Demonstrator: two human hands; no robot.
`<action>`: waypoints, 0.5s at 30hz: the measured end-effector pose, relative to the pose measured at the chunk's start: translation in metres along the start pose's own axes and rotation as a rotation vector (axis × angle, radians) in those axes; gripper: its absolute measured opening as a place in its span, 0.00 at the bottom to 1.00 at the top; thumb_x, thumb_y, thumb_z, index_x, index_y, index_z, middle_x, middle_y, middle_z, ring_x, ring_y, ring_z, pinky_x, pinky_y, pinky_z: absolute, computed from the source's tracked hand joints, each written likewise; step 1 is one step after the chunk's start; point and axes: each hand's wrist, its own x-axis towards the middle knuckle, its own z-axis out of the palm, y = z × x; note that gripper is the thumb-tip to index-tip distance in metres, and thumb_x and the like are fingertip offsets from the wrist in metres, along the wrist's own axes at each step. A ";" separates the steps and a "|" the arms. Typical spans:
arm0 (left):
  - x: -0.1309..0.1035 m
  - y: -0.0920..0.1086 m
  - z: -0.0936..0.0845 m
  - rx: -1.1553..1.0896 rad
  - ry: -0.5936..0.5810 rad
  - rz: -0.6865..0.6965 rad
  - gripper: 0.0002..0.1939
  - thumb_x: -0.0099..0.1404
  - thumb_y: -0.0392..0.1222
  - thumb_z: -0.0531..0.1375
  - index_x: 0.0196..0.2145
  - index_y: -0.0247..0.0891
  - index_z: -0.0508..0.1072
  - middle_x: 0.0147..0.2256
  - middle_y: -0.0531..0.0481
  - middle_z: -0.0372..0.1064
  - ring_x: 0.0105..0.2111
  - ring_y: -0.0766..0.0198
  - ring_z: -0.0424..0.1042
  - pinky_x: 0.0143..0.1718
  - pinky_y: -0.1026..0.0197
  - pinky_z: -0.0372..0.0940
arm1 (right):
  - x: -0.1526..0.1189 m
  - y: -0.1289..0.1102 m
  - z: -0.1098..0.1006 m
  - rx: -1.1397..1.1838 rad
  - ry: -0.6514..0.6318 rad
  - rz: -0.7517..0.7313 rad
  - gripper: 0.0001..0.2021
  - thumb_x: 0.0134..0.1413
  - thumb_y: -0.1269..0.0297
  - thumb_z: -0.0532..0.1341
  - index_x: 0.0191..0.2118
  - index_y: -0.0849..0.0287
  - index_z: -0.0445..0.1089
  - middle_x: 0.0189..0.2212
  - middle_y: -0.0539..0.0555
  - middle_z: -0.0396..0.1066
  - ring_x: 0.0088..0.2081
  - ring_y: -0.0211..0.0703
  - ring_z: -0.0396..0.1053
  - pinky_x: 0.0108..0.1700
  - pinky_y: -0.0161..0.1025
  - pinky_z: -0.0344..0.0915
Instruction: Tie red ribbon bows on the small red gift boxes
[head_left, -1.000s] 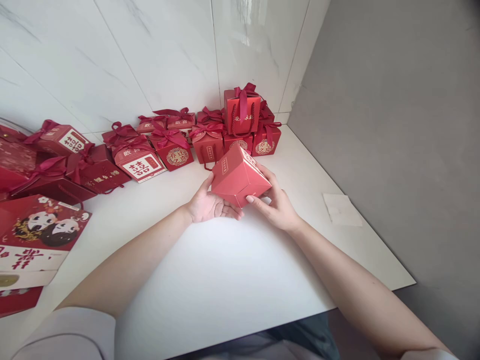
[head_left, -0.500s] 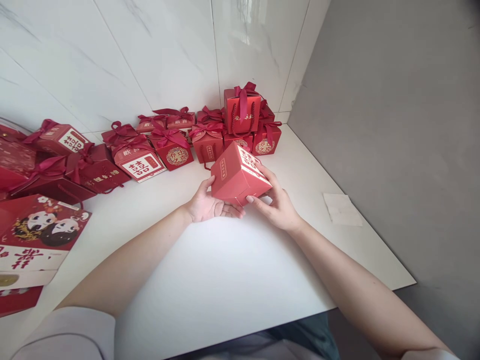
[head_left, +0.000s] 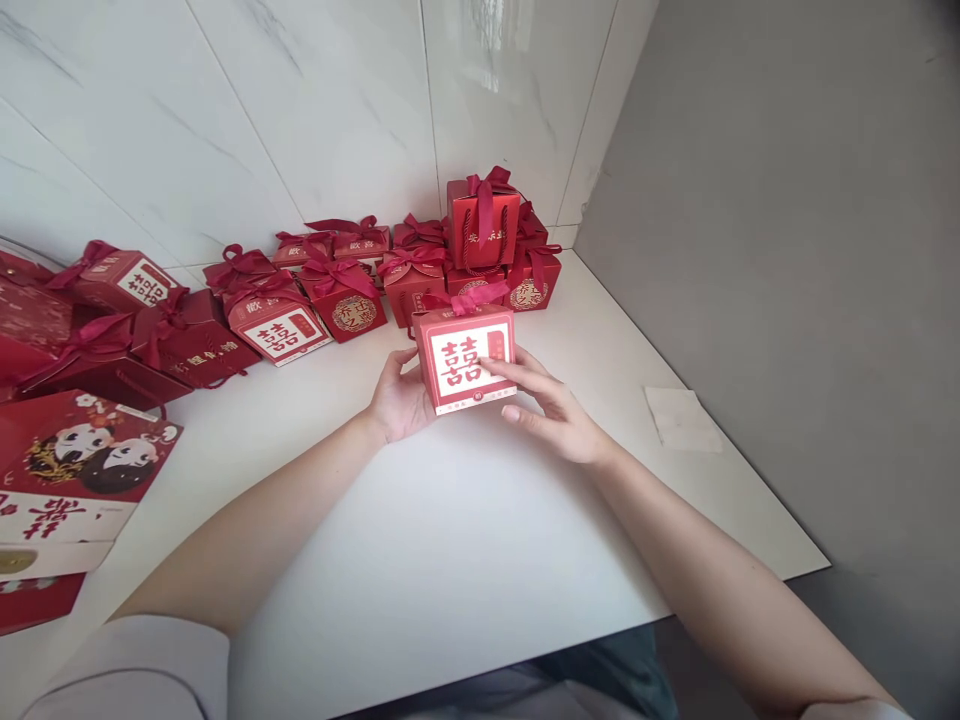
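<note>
A red gift box (head_left: 466,362) with a white front panel, red characters and a pink-red ribbon bow on top is held above the table. My left hand (head_left: 405,398) supports it from the left and below, its fingers partly hidden behind the box. On the right side, my right hand (head_left: 555,408) has its fingers apart, the index finger lying across the front panel and the thumb near the lower right corner. Behind the box stand more red boxes with bows, one of them a box with rope handles (head_left: 486,225) stacked on others.
The white table (head_left: 450,560) meets a tiled wall (head_left: 360,110) behind and a grey surface at the right. Several red boxes (head_left: 277,330) line the back left. A printed red-and-white package (head_left: 90,470) lies at the left, a white tissue (head_left: 682,420) at the right.
The held box has turned, so its white character panel now faces me and its bow shows on top. My right hand's fingers have shifted onto the front.
</note>
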 end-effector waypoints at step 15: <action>0.000 -0.005 -0.006 0.037 0.176 0.167 0.21 0.53 0.41 0.56 0.43 0.31 0.75 0.44 0.39 0.76 0.48 0.43 0.74 0.55 0.42 0.64 | -0.001 0.008 -0.007 0.242 0.036 0.107 0.22 0.65 0.53 0.57 0.22 0.58 0.74 0.64 0.52 0.59 0.60 0.56 0.63 0.60 0.49 0.61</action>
